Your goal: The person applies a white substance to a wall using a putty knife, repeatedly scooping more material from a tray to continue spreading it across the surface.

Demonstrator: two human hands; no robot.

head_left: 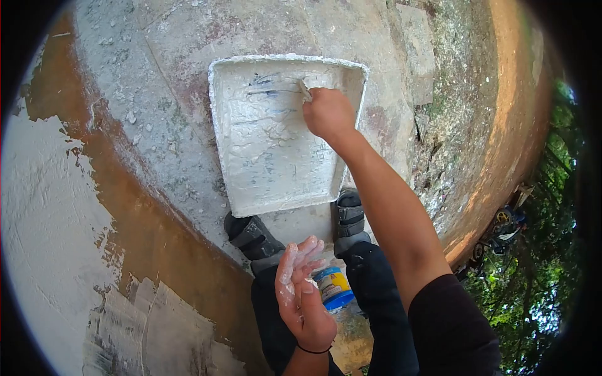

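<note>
White-paste-coated, roughly rectangular tray (288,57) on the stained grey floor (182,37), just beyond your dark strapped shoes (254,237).
Your right hand (330,113) is over its far right part, fingers closed on a thin white-smeared flat tool (306,89), mostly hidden; your paste-smeared left hand (305,297) has fingers extended, loosely together, near a blue-and-yellow cylindrical tub (334,286) showing between your legs.

Blue tub (337,298) with a yellow label (333,283), printed marks on it, too small and blurred to read; no legible words
</note>
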